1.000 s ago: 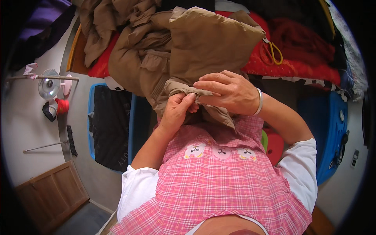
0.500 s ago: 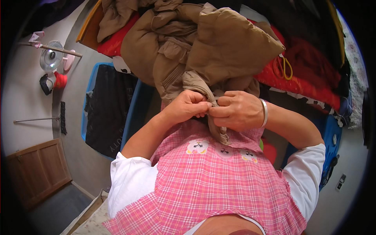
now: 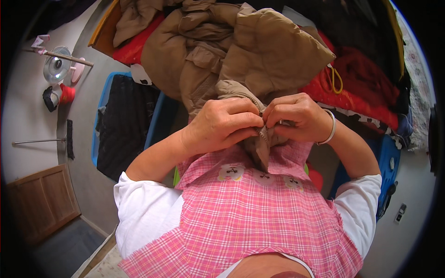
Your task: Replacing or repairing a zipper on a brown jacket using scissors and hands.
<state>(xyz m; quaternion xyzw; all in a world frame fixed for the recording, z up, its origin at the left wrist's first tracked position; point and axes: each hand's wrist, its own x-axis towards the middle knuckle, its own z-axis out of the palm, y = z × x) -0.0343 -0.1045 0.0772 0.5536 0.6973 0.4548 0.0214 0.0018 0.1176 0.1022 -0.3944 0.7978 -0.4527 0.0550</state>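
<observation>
A brown padded jacket (image 3: pixel 273 51) lies bunched in front of me, its near part hanging down to my apron. Along a narrow edge of it runs a dark toothed zipper (image 3: pixel 263 135). My left hand (image 3: pixel 227 123) pinches the zipper edge from the left side, fingers bent and pressed on the fabric. Facing it, my right hand (image 3: pixel 296 118), with a silver bangle on the wrist, is closed on the same edge from the right. The fingertips of both hands nearly meet there. Whether a slider is between them is hidden by the fingers.
The jacket rests over red cloth (image 3: pixel 347 104) with a yellow cord loop (image 3: pixel 336 79). On the left stands a blue tub (image 3: pixel 98 125) with a dark quilted cloth in it; another blue tub (image 3: pixel 387 160) is at the right. A fan (image 3: pixel 58 65) appears at the far left.
Both hands have turned and come up to the zipper edge with fingertips facing each other. My left forearm swung outward, and the zipper teeth now show between the hands.
</observation>
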